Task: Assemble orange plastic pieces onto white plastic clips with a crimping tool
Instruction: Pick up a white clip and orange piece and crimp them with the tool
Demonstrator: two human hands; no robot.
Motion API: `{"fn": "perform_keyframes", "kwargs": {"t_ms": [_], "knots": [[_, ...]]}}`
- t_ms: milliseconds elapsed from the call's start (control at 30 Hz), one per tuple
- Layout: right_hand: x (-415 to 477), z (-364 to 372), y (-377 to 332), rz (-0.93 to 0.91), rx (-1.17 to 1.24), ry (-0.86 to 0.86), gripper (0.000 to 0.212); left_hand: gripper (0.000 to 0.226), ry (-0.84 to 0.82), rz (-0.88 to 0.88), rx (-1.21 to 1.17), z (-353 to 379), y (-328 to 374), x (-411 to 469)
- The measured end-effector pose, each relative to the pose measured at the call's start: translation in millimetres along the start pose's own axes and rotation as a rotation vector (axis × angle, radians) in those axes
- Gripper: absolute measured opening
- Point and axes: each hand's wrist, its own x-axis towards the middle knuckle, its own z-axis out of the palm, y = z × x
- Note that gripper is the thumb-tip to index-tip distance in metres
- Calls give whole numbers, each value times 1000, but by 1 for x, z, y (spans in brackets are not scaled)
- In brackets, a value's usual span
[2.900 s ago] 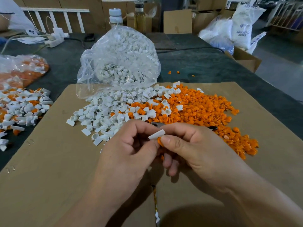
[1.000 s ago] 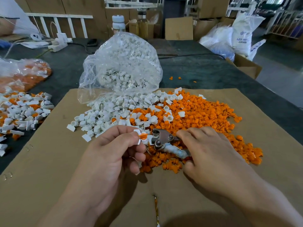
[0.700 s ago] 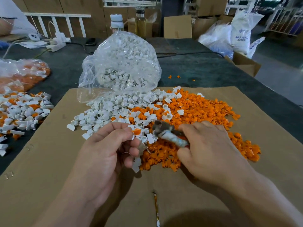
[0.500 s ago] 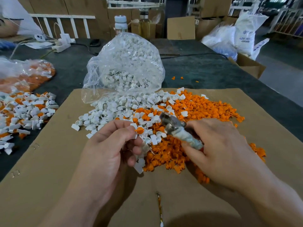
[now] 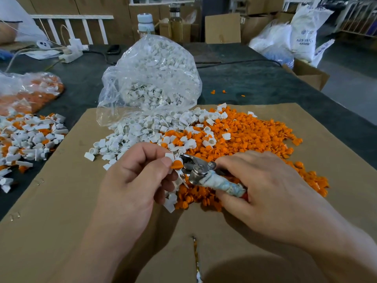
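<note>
Left hand: the left hand (image 5: 134,180) is curling its fingers and pinching a white clip (image 5: 169,156) with an orange piece (image 5: 177,164) sitting on it, between thumb and first finger.
Right hand: the right hand (image 5: 265,186) is wrapping its fingers around the taped handle of the crimping tool (image 5: 201,170) and gripping it.
Tool tip: the metal jaws are standing a little apart, reaching right up to the orange piece.
Where it is happening: the hands are hovering close together over the near edge of the orange pile (image 5: 255,137) on the cardboard sheet (image 5: 61,201).
White pile (image 5: 138,131): it is spilling out of the clear bag (image 5: 151,78), touching the orange pile.
Writing: the white sack (image 5: 304,35) far back on the right is showing blue letters starting with "ABS"; the rest is too blurry to read.
Side pile (image 5: 26,135): white and orange parts are lying mixed together, far left.
</note>
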Motion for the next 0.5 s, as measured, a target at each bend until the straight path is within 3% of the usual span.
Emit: {"fn": "perform_keyframes", "kwargs": {"t_ms": [500], "knots": [[-2, 3, 1, -27, 15, 24, 38, 11, -4, 88, 168, -1, -1, -3]]}}
